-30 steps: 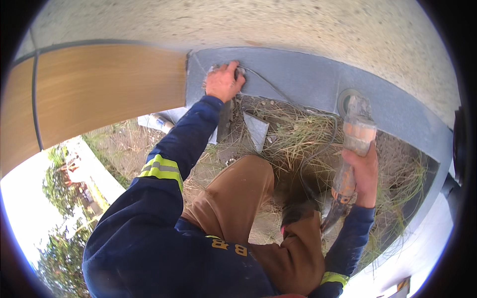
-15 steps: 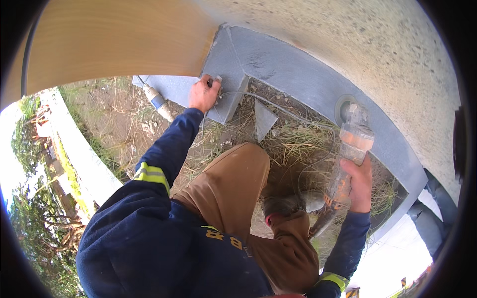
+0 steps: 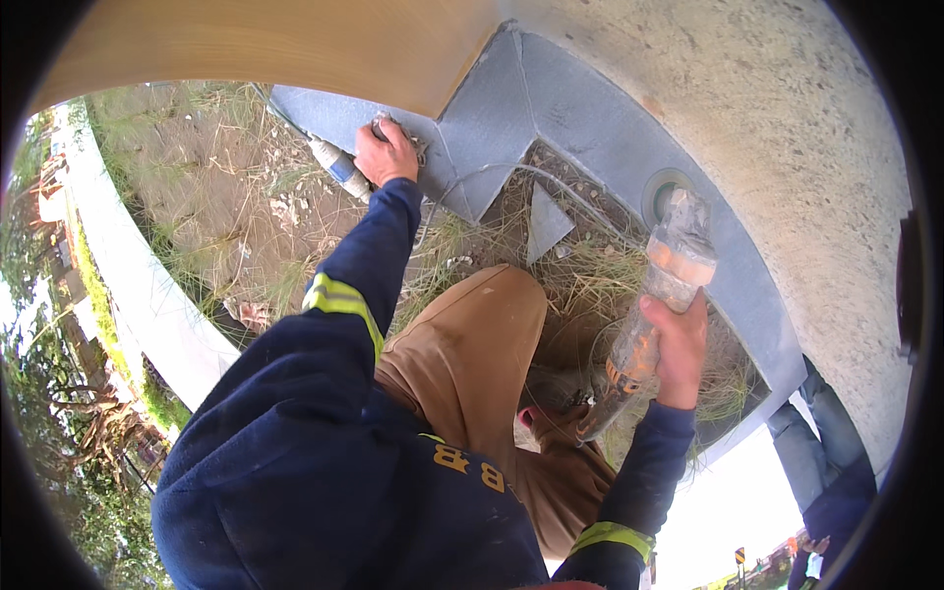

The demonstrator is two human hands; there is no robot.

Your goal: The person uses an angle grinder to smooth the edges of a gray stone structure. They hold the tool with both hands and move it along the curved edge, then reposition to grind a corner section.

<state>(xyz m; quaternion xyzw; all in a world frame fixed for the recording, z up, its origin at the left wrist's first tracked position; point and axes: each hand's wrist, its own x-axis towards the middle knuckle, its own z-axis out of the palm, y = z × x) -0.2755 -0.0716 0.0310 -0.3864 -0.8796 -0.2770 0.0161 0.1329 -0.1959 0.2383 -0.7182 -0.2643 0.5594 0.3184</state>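
My right hand [image 3: 678, 344] is wrapped round the body of a worn grey and orange angle grinder [image 3: 629, 356]. Its round disc [image 3: 667, 197] lies against the blue-grey stone ledge [image 3: 615, 123]. To the left, the fingers of my left hand [image 3: 388, 154] are closed on a small dark and greyish object [image 3: 420, 149] pressed to the ledge's left stretch. My palm covers most of it, so its kind is unclear. Just left of that hand is a blue and white cable connector [image 3: 339, 169]. A loose triangular stone piece [image 3: 547, 226] stands on the soil between my hands.
A thin grey cord [image 3: 580, 202] loops over the ledge corner and dry grass. A wooden panel [image 3: 295, 44] and a speckled stone wall [image 3: 767, 108] rise behind the ledge. My bent knee [image 3: 492, 305] is close below. Another person's legs [image 3: 816, 433] show at the right.
My left hand has slid left along the ledge, closer to the connector. The grinder has shifted slightly left, still in my right hand. The whole view has tilted.
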